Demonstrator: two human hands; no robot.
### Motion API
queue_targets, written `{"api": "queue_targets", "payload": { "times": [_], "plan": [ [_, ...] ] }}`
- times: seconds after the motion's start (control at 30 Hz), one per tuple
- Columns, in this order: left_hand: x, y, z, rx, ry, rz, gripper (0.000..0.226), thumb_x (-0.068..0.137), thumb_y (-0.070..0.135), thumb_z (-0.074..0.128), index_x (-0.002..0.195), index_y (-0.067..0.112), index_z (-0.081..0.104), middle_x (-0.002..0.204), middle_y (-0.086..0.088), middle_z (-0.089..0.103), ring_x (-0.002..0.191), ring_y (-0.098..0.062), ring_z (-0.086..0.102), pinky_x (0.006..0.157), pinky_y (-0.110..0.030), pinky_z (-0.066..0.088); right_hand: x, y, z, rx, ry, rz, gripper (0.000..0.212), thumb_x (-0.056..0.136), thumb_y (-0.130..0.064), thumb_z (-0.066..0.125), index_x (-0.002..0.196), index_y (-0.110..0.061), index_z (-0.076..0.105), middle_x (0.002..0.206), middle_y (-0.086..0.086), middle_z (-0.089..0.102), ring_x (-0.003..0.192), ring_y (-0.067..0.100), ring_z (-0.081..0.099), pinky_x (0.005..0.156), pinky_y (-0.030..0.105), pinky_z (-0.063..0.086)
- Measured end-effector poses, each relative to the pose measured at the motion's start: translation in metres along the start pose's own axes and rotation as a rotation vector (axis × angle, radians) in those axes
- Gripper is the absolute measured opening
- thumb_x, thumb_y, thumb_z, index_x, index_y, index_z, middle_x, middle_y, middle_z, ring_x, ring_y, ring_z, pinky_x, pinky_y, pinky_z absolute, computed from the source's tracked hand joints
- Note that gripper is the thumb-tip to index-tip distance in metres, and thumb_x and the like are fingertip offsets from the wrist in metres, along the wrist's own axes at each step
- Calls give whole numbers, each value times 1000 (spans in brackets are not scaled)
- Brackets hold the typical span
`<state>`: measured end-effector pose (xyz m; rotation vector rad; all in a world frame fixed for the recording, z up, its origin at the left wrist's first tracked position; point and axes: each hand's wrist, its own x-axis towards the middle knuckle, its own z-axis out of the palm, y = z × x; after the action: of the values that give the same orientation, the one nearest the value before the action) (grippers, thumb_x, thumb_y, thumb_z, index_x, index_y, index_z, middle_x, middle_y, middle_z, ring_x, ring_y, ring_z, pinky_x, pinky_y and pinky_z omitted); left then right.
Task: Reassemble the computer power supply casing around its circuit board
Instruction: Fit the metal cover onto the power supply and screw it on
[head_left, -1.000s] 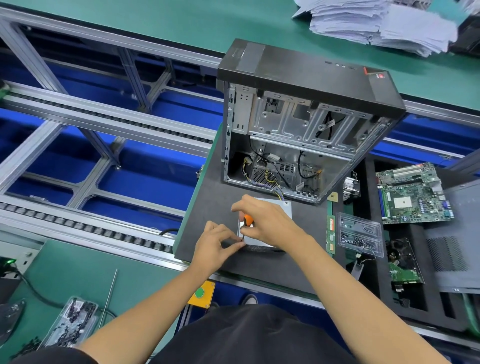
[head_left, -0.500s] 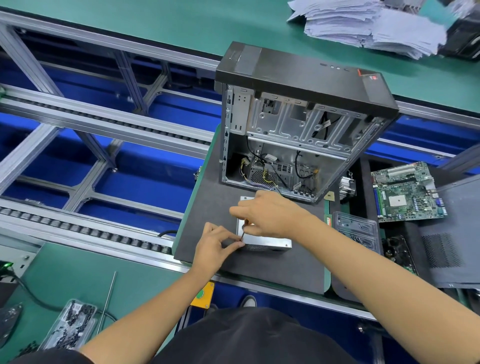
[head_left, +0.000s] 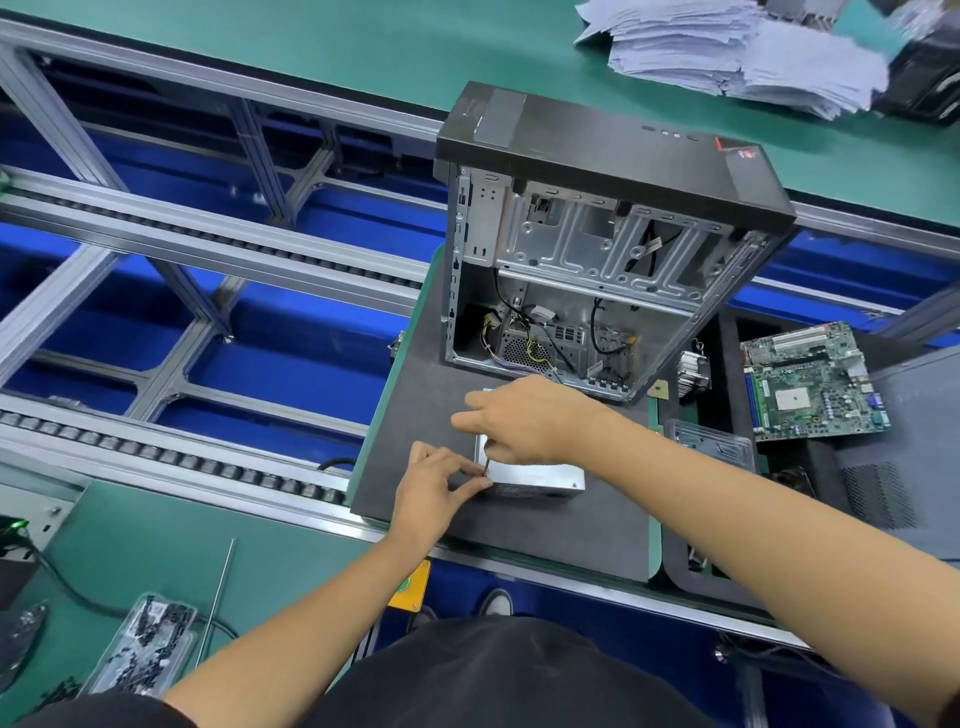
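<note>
A: Where is the power supply casing (head_left: 535, 475)?

B: Flat on the dark mat (head_left: 519, 535) that covers the counter, just in front of the open computer tower (head_left: 597, 260). Its long axis runs left to right, tilted a little so the right end sits nearer the person. The perforated side wall faces the person and the plain metal lid faces up.

A: And the hands?

B: The right hand (head_left: 524, 421) is above the casing's left part, fingers curled round a screwdriver; only its thin shaft (head_left: 487, 465) shows, pointing down at the near left corner. The left hand (head_left: 436, 488) is at that same corner, thumb and forefinger pinched together beside the shaft tip. Whether they pinch a screw I cannot tell; it is too small.

A: Any containers?

B: A clear plastic tray (head_left: 143, 644) at lower left holds small dark screws. Another clear tray (head_left: 711, 447) lies right of the mat; its contents are unclear. The tower holds loose cables at its bottom. A motherboard (head_left: 810, 384) lies in a recess of the dark foam at right.

A: What differs from a second ago?

B: Then the screwdriver's orange handle showed under the right hand; now that hand hides it. More of the casing's right end is uncovered, and both hands stay at the same corner.
</note>
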<state>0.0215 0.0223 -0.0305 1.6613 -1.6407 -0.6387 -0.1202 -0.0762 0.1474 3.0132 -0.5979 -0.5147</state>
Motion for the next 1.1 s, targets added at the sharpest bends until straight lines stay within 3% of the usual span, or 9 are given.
{"api": "queue_targets", "payload": {
  "times": [0.13, 0.3, 0.43, 0.53, 0.63, 0.73, 0.83, 1.0, 1.1],
  "plan": [
    [-1, 1, -1, -29, 10, -14, 22, 76, 53, 79, 88, 34, 79, 83, 24, 65, 96, -5, 43, 72, -9, 40, -2, -1, 0, 120, -16, -99, 24, 87, -6, 52, 102, -22, 41, 103, 0, 35, 64, 26, 46, 45, 38, 39],
    [-1, 0, 1, -42, -2, -35, 24, 76, 54, 77, 89, 34, 79, 82, 21, 65, 96, -6, 43, 74, -7, 38, -2, 3, -1, -10, 43, -145, 14, 94, -17, 53, 108, -17, 52, 99, 2, 41, 64, 21, 35, 45, 31, 13],
    [0, 1, 1, -47, -2, -34, 26, 76, 57, 74, 89, 35, 78, 82, 21, 65, 98, -2, 42, 76, -7, 38, -3, 1, 1, -59, 29, -104, 17, 97, -30, 49, 112, -20, 50, 90, -5, 33, 62, 23, 37, 46, 31, 15],
    [0, 2, 1, -34, -7, -47, 23, 76, 56, 76, 88, 37, 77, 82, 21, 65, 97, -3, 41, 76, -7, 38, -2, -1, 2, -27, 31, -93, 16, 94, -27, 50, 108, -20, 48, 90, -5, 33, 63, 19, 34, 44, 29, 14],
    [0, 2, 1, -20, -10, -66, 23, 75, 54, 78, 88, 34, 78, 81, 21, 64, 94, -4, 40, 77, -7, 38, -2, 0, 4, 18, 10, -125, 19, 90, -14, 53, 106, -21, 45, 100, -1, 36, 74, 16, 35, 43, 30, 19],
    [2, 3, 1, -26, -32, -106, 21, 73, 48, 84, 88, 34, 79, 81, 24, 58, 97, -6, 42, 77, -10, 40, -2, 0, 4, 59, -24, -160, 14, 93, -11, 49, 101, -22, 47, 95, -4, 31, 64, 20, 40, 45, 36, 35],
    [3, 3, 1, -41, -86, -157, 18, 75, 47, 84, 89, 37, 78, 84, 18, 60, 100, -5, 41, 79, -18, 44, -4, 3, 4, 72, -29, -170, 13, 91, -8, 48, 96, -21, 46, 93, -5, 30, 60, 22, 42, 46, 39, 37],
    [3, 5, 0, -49, -100, -163, 17, 78, 45, 83, 91, 36, 78, 89, 16, 65, 99, -6, 40, 77, -15, 40, -5, 6, 4, 86, -36, -193, 17, 87, -7, 51, 100, -19, 52, 95, -5, 33, 66, 21, 44, 50, 33, 29],
    [3, 7, 0, -35, -99, -173, 15, 77, 41, 85, 88, 37, 75, 88, 13, 65, 98, -2, 39, 78, -12, 38, -4, 4, 3, 82, -16, -189, 19, 88, -26, 41, 98, -18, 55, 90, -8, 33, 65, 21, 44, 48, 29, 18]
  ]
}}
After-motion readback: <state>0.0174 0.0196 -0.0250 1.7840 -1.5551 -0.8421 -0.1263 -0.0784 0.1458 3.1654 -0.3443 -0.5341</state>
